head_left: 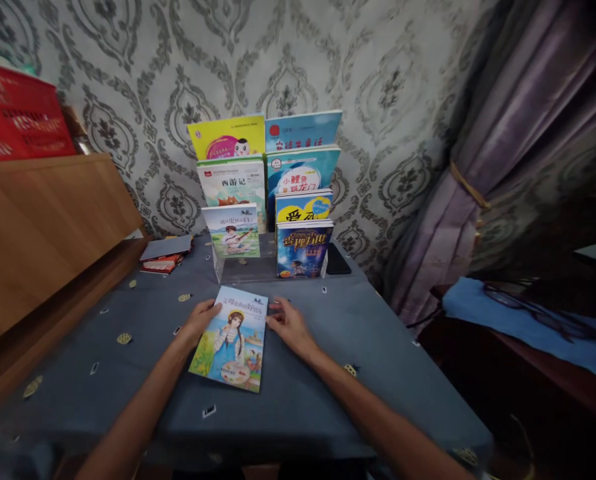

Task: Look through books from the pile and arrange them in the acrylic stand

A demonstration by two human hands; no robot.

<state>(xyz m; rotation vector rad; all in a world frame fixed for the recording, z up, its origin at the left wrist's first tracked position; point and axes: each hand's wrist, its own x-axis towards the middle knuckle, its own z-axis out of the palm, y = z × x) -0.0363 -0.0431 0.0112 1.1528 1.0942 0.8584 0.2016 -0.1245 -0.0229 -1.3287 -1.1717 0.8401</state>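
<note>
Your left hand [201, 321] pinched the book [231, 347], likely steadying it | your right hand [291, 327] curled at its edge, hold unclear | rack [245, 271] kept covers [304, 252] visible

Blue-and-yellow held book [232, 341], grey damask wallpaper [388, 87], seemingly purple curtain [508, 113]

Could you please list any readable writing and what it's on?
"西游记": white book
"小鲤鱼跳龙门": teal book
"安徒生童话": back blue book
"父母是我的好": held book; ending blurred
"爱": book with yellow heart; rest unclear
Too blurred: dark-blue book, front-left book, red box, tablecloth tags, small print.
</note>
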